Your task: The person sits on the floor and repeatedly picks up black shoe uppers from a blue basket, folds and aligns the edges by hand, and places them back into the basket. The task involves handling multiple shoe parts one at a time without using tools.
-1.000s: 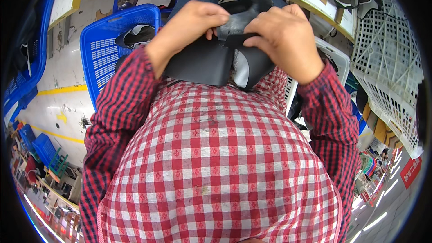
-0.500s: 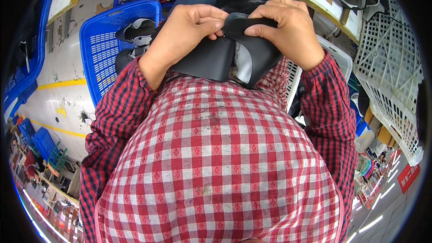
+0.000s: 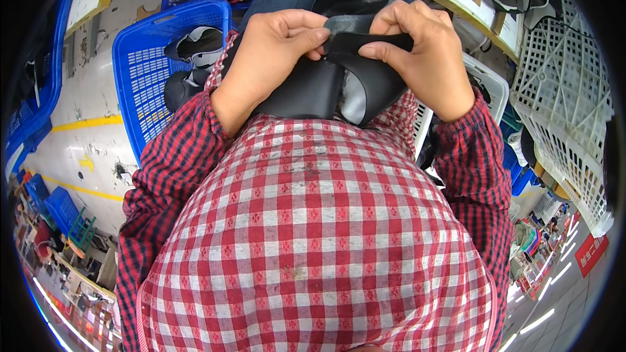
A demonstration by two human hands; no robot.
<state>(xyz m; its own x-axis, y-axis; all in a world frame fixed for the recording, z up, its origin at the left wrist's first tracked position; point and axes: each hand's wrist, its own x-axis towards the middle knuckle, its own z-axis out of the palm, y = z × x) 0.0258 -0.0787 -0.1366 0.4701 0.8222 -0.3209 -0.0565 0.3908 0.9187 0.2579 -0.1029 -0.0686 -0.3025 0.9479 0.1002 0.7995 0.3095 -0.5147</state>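
A black leather piece, probably a shoe upper (image 3: 303,94), lies across my lap against my red-and-white checked apron (image 3: 306,221). Its pale grey inner side (image 3: 354,98) shows through a gap between two panels. My left hand (image 3: 270,58) pinches the upper's edge near its middle between thumb and forefinger. With thumb and bent fingers, my right hand (image 3: 427,52) grips a folded-over black flap on the right. Grey lining (image 3: 352,24) is exposed between the two hands. Another curved black part (image 3: 358,1) sits just beyond them.
On the left stands a blue basket (image 3: 124,68) with black-and-white shoe parts (image 3: 202,45) inside. A white crate (image 3: 499,88) is beside my right arm, and a tall white perforated basket (image 3: 564,78) is farther right. The bench edge (image 3: 479,12) runs along the far right.
My right hand has shifted slightly right and down, drawing the flap away from my left hand. More grey lining now shows between the hands.
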